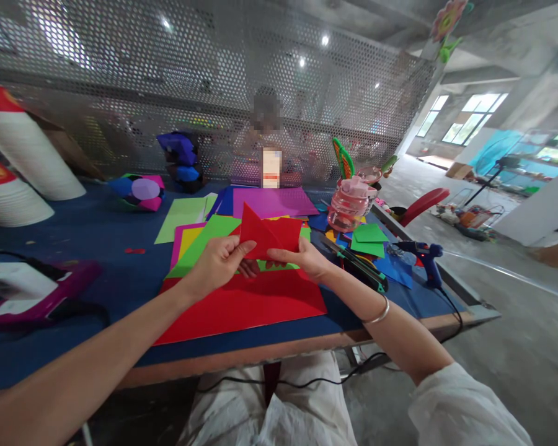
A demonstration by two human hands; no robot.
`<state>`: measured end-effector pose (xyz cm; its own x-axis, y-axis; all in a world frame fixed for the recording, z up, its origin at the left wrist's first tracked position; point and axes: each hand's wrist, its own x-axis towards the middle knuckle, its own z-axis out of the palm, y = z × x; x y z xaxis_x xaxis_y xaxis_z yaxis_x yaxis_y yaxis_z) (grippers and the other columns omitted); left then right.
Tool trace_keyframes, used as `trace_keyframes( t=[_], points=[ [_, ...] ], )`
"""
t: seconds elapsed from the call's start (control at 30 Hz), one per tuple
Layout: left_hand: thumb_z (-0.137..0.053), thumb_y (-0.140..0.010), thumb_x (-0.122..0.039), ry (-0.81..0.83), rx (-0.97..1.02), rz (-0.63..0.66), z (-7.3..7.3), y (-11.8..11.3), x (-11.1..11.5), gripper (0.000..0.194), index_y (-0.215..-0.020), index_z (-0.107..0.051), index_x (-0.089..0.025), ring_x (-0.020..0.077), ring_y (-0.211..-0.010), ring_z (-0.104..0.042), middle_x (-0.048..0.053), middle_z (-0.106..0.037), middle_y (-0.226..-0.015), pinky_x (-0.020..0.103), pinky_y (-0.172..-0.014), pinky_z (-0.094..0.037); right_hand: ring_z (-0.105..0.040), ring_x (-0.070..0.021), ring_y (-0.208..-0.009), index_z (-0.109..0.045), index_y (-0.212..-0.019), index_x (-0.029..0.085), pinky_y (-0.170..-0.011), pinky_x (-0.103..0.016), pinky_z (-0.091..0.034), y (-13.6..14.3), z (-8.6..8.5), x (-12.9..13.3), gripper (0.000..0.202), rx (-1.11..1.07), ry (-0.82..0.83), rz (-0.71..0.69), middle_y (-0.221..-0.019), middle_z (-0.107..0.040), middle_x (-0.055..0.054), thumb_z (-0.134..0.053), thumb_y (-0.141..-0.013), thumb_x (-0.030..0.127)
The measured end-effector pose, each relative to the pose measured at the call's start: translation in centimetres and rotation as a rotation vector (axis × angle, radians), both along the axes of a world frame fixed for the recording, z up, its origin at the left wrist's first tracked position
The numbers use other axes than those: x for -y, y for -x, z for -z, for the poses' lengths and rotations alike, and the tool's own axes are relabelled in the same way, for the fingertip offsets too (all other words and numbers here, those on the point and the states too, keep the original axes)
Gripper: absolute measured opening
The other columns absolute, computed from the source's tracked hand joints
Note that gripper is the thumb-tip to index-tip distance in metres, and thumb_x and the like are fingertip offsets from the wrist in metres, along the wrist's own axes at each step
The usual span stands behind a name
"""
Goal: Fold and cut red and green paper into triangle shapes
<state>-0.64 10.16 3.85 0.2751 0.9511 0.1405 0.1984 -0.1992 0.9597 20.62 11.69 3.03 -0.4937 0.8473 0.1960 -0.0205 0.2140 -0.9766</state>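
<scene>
Landmark: big red sheet (251,303) at the near edge of the blue tabletop (125,282). Folded red paper (267,240) is up in the air over the sheet's far edge, one pointed corner sticking up. Left hand (221,259) pinches its left side, thumb on the near face. Right hand (309,259) grips its right side, thumb along the lower edge; bracelet (379,311) on that wrist. Both hands grasping the same piece.

Beyond the sheet: light green sheet (199,248) partly under it, then purple sheet (276,202) farther back. Right of the sheet: black-and-green tool (360,266), small green papers (371,238), then blue glue gun (430,263) farther out. Pink bottle (348,204) beyond the sheet, to its right. Far left of the sheet: stacked paper cups (44,148); between, slightly farther back, multicolored paper ball (144,189).
</scene>
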Motion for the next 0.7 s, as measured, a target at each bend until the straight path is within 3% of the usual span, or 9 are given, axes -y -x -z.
trace_keyframes(
  t=[0.23,0.53,0.7],
  points=[
    [-0.08,-0.076,-0.072,-0.021,-0.014,0.0,0.6,-0.3,0.2,0.056,-0.06,-0.052,-0.026,0.0276,-0.061,-0.078,0.007,-0.075,-0.061,0.035,-0.056,-0.064,-0.069,-0.0169,-0.074,-0.074,-0.089,0.022,-0.075,-0.033,-0.061,0.5,0.6,-0.2,0.051,-0.063,-0.008,0.02,-0.084,-0.076,-0.001,-0.098,-0.061,0.058],
    [-0.076,-0.077,-0.08,0.017,-0.005,0.059,0.8,-0.3,-0.1,0.063,-0.065,-0.049,-0.025,0.0262,-0.064,-0.079,0.008,-0.077,-0.065,0.034,-0.059,-0.065,-0.066,-0.0162,-0.072,-0.072,-0.089,0.021,-0.071,-0.033,-0.061,0.6,1.3,-0.2,0.053,-0.115,-0.029,0.071,-0.084,-0.073,0.0,-0.099,-0.061,0.056],
    [-0.074,-0.076,-0.084,0.065,-0.004,0.13,0.1,-0.1,-0.2,0.063,-0.074,-0.062,-0.021,0.0237,-0.062,-0.077,0.011,-0.08,-0.071,0.033,-0.06,-0.064,-0.067,-0.0167,-0.074,-0.072,-0.089,0.021,-0.071,-0.033,-0.062,0.5,1.3,-0.3,0.055,-0.129,-0.031,0.086,-0.087,-0.074,-0.001,-0.101,-0.057,0.055]
  ],
)
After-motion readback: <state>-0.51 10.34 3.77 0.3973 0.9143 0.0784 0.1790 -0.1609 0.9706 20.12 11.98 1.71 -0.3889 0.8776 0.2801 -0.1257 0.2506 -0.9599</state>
